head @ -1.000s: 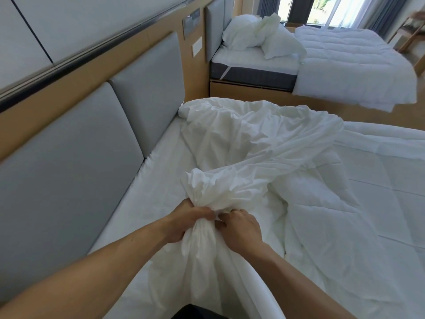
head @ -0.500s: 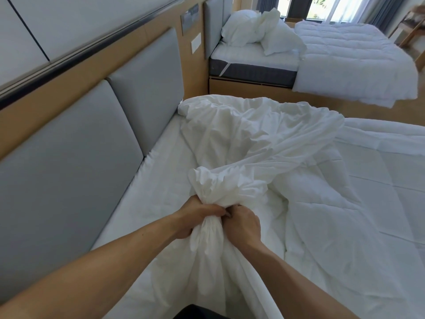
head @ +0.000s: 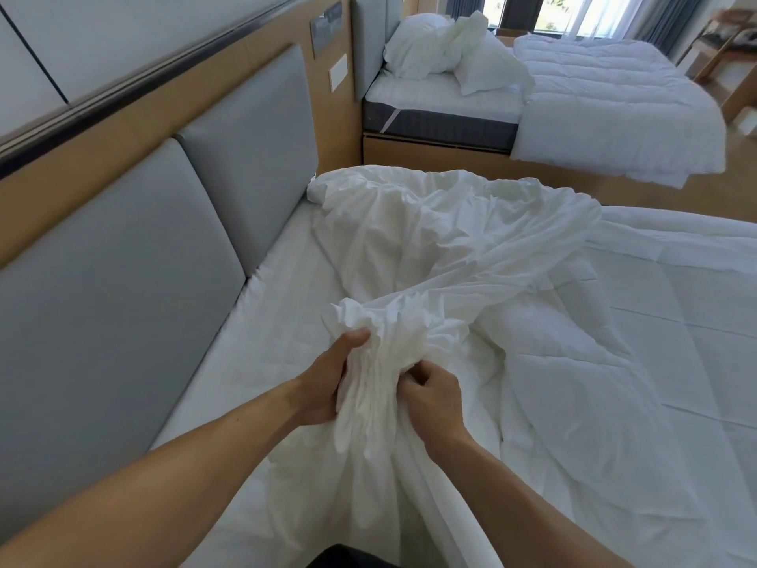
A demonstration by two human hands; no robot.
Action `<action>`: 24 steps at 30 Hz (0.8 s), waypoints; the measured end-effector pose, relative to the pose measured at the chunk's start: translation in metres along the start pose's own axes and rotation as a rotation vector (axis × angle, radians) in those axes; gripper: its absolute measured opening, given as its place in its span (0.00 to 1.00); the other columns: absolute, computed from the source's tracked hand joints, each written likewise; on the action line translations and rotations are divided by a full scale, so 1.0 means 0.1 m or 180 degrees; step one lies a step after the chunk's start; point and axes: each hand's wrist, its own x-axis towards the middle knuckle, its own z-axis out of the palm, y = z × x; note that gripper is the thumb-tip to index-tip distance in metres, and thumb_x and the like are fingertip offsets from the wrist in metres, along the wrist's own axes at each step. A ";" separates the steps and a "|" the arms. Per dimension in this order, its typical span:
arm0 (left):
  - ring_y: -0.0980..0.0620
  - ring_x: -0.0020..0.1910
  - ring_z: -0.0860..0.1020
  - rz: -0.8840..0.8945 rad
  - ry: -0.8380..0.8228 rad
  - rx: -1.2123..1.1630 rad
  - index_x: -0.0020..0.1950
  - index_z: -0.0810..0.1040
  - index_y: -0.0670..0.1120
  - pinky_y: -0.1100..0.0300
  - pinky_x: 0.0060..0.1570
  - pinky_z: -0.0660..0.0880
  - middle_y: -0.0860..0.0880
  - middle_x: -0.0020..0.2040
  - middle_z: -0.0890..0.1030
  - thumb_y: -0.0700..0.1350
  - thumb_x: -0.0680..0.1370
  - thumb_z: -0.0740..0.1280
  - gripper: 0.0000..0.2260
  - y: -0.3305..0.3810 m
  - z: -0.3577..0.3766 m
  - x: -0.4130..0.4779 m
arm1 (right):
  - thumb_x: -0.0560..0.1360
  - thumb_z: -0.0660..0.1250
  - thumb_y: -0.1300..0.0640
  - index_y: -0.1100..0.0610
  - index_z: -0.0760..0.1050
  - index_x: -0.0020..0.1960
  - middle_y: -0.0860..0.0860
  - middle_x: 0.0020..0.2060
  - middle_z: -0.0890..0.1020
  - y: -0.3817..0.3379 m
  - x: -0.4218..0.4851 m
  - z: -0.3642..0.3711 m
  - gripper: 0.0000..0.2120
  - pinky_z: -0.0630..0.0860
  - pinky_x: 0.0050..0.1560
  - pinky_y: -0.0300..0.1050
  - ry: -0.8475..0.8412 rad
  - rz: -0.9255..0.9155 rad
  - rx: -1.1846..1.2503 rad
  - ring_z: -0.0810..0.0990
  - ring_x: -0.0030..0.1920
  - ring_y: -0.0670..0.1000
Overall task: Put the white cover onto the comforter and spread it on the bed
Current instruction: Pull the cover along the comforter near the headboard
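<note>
- The left hand (head: 323, 383) and right hand (head: 434, 397) both grip a gathered bunch of the crumpled white fabric cover (head: 430, 248), near centre.
- The cover trails far across the white quilted comforter (head: 614, 383), which lies right on the white-sheeted bed (head: 245, 350).

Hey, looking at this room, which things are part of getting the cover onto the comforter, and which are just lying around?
Part of the job:
white cover, bunched up
comforter
near bed

Just lying about:
second bed
pillows
grey headboard
wall switch
</note>
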 end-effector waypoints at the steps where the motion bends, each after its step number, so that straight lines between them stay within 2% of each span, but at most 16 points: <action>1: 0.39 0.60 0.80 0.0019 -0.0038 -0.0039 0.69 0.75 0.44 0.48 0.57 0.78 0.37 0.63 0.80 0.60 0.79 0.58 0.26 -0.01 -0.02 0.02 | 0.68 0.64 0.55 0.59 0.76 0.33 0.48 0.29 0.77 -0.01 -0.03 -0.02 0.09 0.72 0.37 0.43 -0.0119 0.0077 0.0352 0.74 0.33 0.49; 2: 0.38 0.61 0.79 0.0016 -0.0073 -0.0045 0.70 0.75 0.44 0.47 0.59 0.77 0.36 0.63 0.79 0.59 0.80 0.57 0.26 -0.01 -0.02 0.03 | 0.66 0.62 0.54 0.58 0.76 0.33 0.49 0.30 0.77 -0.03 -0.07 -0.04 0.09 0.72 0.38 0.43 -0.0313 0.0155 0.0713 0.75 0.34 0.50; 3: 0.38 0.62 0.78 -0.0025 -0.0101 -0.0075 0.69 0.75 0.43 0.45 0.61 0.75 0.36 0.64 0.79 0.59 0.80 0.55 0.27 -0.02 -0.03 0.05 | 0.66 0.62 0.52 0.57 0.78 0.36 0.50 0.34 0.80 -0.04 -0.10 -0.06 0.10 0.74 0.42 0.44 -0.0535 0.0221 0.1010 0.78 0.38 0.51; 5: 0.37 0.62 0.77 -0.0106 -0.0208 -0.0063 0.67 0.76 0.39 0.44 0.64 0.72 0.37 0.63 0.79 0.55 0.79 0.54 0.26 -0.03 0.00 0.07 | 0.66 0.68 0.44 0.55 0.79 0.50 0.49 0.46 0.85 -0.04 -0.15 -0.03 0.18 0.79 0.50 0.47 -0.0719 0.0249 0.0891 0.84 0.48 0.51; 6: 0.37 0.58 0.76 -0.0129 -0.0234 -0.0006 0.62 0.75 0.36 0.45 0.64 0.71 0.37 0.59 0.78 0.54 0.76 0.57 0.25 -0.01 0.02 0.05 | 0.62 0.74 0.40 0.52 0.77 0.55 0.47 0.49 0.84 -0.04 -0.16 -0.01 0.26 0.81 0.52 0.48 -0.0580 0.0217 0.0547 0.84 0.50 0.49; 8: 0.42 0.47 0.66 -0.0223 -0.0423 -0.0142 0.47 0.67 0.41 0.49 0.58 0.68 0.43 0.48 0.66 0.49 0.68 0.65 0.15 0.01 0.03 0.03 | 0.54 0.81 0.37 0.45 0.73 0.58 0.43 0.50 0.83 -0.06 -0.15 0.04 0.36 0.82 0.52 0.48 -0.0090 0.0155 -0.0018 0.83 0.51 0.46; 10: 0.45 0.40 0.61 -0.0287 -0.0428 -0.0329 0.37 0.61 0.45 0.53 0.50 0.68 0.45 0.41 0.59 0.40 0.65 0.63 0.09 0.03 0.02 0.02 | 0.55 0.82 0.42 0.45 0.74 0.57 0.43 0.49 0.83 -0.06 -0.13 0.00 0.33 0.82 0.51 0.48 0.0073 0.0172 -0.0025 0.83 0.50 0.45; 11: 0.47 0.35 0.63 -0.0304 -0.0255 -0.0319 0.31 0.62 0.45 0.57 0.45 0.71 0.46 0.36 0.61 0.35 0.68 0.58 0.09 0.00 0.01 0.02 | 0.58 0.81 0.45 0.47 0.75 0.55 0.43 0.47 0.83 -0.06 -0.12 -0.02 0.29 0.82 0.50 0.49 0.0114 0.0208 -0.0047 0.83 0.49 0.46; 12: 0.49 0.32 0.69 -0.0291 -0.0189 -0.0202 0.29 0.67 0.43 0.59 0.41 0.74 0.46 0.34 0.66 0.31 0.71 0.54 0.13 -0.07 -0.02 0.03 | 0.59 0.80 0.48 0.48 0.76 0.53 0.44 0.46 0.84 -0.07 -0.11 -0.04 0.25 0.82 0.50 0.50 0.0169 0.0235 -0.0133 0.83 0.48 0.47; 13: 0.48 0.36 0.77 -0.0200 -0.0214 -0.0138 0.34 0.76 0.39 0.59 0.42 0.78 0.42 0.37 0.75 0.28 0.75 0.53 0.17 -0.11 -0.03 0.01 | 0.61 0.79 0.50 0.50 0.77 0.51 0.45 0.45 0.83 -0.07 -0.10 -0.06 0.21 0.82 0.51 0.52 0.0220 0.0247 -0.0218 0.83 0.47 0.48; 14: 0.45 0.45 0.82 -0.0141 -0.0342 -0.0004 0.46 0.82 0.36 0.56 0.49 0.80 0.39 0.45 0.81 0.28 0.78 0.54 0.16 -0.15 -0.03 0.01 | 0.63 0.78 0.52 0.51 0.77 0.48 0.46 0.44 0.83 -0.07 -0.10 -0.07 0.17 0.82 0.51 0.53 0.0274 0.0241 -0.0254 0.83 0.47 0.49; 15: 0.41 0.55 0.82 -0.0084 -0.0465 0.0146 0.58 0.80 0.35 0.52 0.57 0.79 0.37 0.55 0.82 0.29 0.80 0.56 0.15 -0.16 -0.01 0.00 | 0.64 0.77 0.53 0.51 0.77 0.47 0.47 0.43 0.83 -0.07 -0.09 -0.08 0.14 0.82 0.51 0.53 0.0315 0.0244 -0.0257 0.82 0.46 0.50; 16: 0.39 0.61 0.80 -0.0062 -0.0543 0.0293 0.64 0.77 0.35 0.48 0.63 0.76 0.36 0.60 0.80 0.30 0.80 0.59 0.15 -0.18 -0.01 0.01 | 0.63 0.77 0.54 0.52 0.78 0.46 0.48 0.42 0.83 -0.07 -0.08 -0.09 0.13 0.82 0.51 0.53 0.0340 0.0259 -0.0210 0.83 0.45 0.50; 19: 0.38 0.62 0.79 -0.0198 -0.0412 0.0506 0.64 0.77 0.35 0.46 0.64 0.75 0.35 0.62 0.80 0.29 0.79 0.62 0.15 -0.18 0.00 0.05 | 0.57 0.74 0.51 0.54 0.80 0.46 0.50 0.42 0.85 -0.03 -0.07 -0.12 0.19 0.83 0.50 0.56 0.0403 0.0381 0.0007 0.84 0.44 0.52; 22: 0.46 0.47 0.83 -0.0229 -0.0302 0.0722 0.53 0.80 0.37 0.57 0.47 0.80 0.39 0.48 0.82 0.27 0.76 0.61 0.12 -0.16 0.05 0.08 | 0.58 0.75 0.54 0.55 0.80 0.48 0.51 0.43 0.85 0.00 -0.06 -0.18 0.19 0.83 0.50 0.56 0.0406 0.0501 0.0217 0.85 0.45 0.53; 24: 0.49 0.46 0.83 -0.0087 -0.0319 0.1067 0.53 0.79 0.38 0.58 0.46 0.79 0.42 0.45 0.82 0.26 0.74 0.63 0.12 -0.14 0.07 0.12 | 0.59 0.75 0.57 0.57 0.81 0.49 0.52 0.44 0.86 0.01 -0.07 -0.23 0.18 0.83 0.50 0.56 0.0416 0.0549 0.0407 0.85 0.45 0.54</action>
